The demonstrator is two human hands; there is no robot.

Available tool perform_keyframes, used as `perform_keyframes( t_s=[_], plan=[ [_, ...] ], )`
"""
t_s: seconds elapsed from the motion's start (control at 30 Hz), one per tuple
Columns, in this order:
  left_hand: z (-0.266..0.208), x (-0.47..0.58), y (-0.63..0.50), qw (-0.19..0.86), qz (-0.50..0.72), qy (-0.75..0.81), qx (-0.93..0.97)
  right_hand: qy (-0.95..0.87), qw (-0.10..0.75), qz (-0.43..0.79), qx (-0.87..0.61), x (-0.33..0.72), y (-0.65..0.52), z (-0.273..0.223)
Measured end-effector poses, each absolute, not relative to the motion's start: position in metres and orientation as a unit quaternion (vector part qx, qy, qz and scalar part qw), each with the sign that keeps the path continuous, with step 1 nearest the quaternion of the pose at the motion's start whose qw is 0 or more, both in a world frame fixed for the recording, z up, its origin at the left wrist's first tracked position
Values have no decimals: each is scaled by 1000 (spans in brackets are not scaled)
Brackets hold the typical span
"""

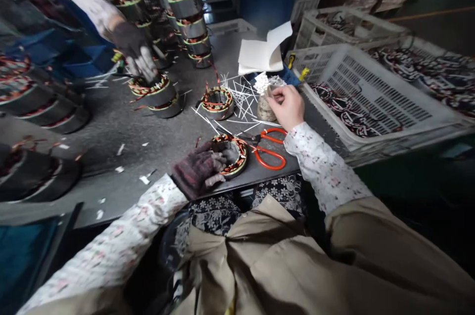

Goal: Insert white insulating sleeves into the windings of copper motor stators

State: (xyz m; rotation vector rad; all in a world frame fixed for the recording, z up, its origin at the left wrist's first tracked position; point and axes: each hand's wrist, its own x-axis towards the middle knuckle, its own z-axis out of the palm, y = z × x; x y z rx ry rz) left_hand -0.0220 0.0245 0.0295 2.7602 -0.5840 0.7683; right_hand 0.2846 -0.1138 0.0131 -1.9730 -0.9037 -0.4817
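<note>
1. I take the orange-handled scissors (259, 149) as my landmark. The wound ring (243, 157) lies flat on the table (170, 142), just left of them; its opening faces upward, so its axis stands about upright.
2. The left hand (202, 166), gloved, is left of the scissors, with the palm down and the forearm slanting forward and to the right.
3. Its fingers are partly bent over the ring's near-left rim, touching it, with tips at the opening; whether they squeeze, I cannot tell.
4. The right hand (288, 107), bare, is beyond the scissors, its forearm slanting forward and to the left.
5. Its thumb and forefinger are close together beside the cloudy jar (266, 111) of white tubes (261, 82); whether they pinch one, I cannot tell.
</note>
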Motion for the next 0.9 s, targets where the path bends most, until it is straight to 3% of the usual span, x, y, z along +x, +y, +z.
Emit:
perform_keyframes(
  t_s=[0.2,0.47,0.67,0.9],
  plan=[
    [-3,-22,-2,101,356,-89,925,-417,409,-183,-791,315,-98,10],
    [-15,-14,-24,86,365,19,927,-437,588,-195,-652,236,-150,0],
    [-13,-15,-31,84,380,22,921,-670,485,-155,-541,143,-212,-9],
    [-14,-12,-30,65,347,51,934,-690,478,-102,-534,136,-231,-34]
  ],
)
